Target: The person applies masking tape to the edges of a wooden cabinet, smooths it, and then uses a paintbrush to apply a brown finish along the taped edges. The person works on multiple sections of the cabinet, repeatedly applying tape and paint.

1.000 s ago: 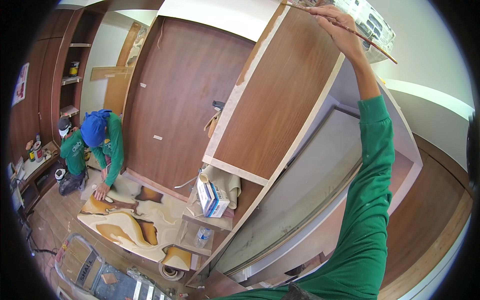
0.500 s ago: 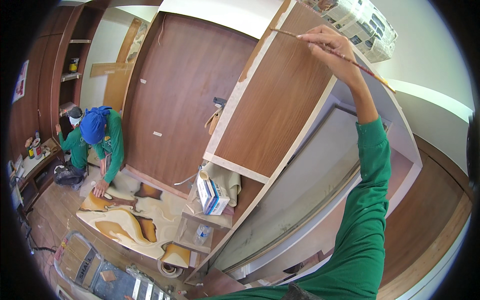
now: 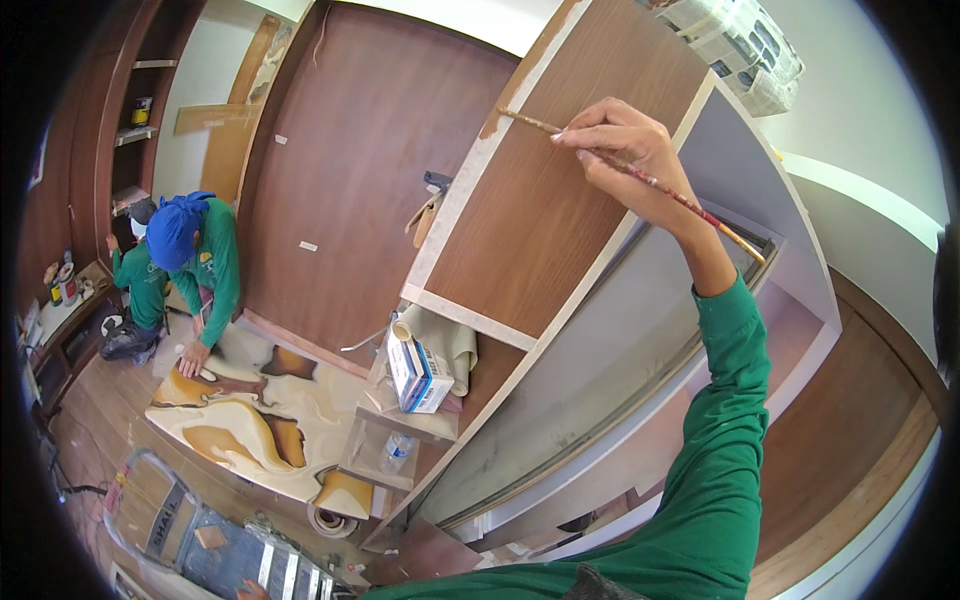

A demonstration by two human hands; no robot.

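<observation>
Raised at the upper middle, my right hand [image 3: 625,155] pinches a long thin paintbrush [image 3: 683,200] with its fingers. The brush's tip is at the outer edge of the wood-grain cabinet panel [image 3: 570,190], beside a pale strip [image 3: 457,205]. Brown paint [image 3: 492,122] covers the upper part of that edge. At the bottom rim, a small part of my left hand [image 3: 252,590] shows by the stepladder [image 3: 225,540]. Most of its fingers are hidden, so its grip cannot be told.
Below the panel, shelves hold a box [image 3: 418,375], a rolled sheet [image 3: 455,345] and a plastic bottle [image 3: 397,450]. A newspaper-wrapped object [image 3: 735,50] hangs above. On the left, a person in a blue head covering [image 3: 175,232] leans over a marbled sheet [image 3: 255,420]; another person [image 3: 140,275] crouches behind.
My right hand and the brush have moved down and left along the panel, the tip following its outer edge. More of my left hand shows at the bottom rim.
</observation>
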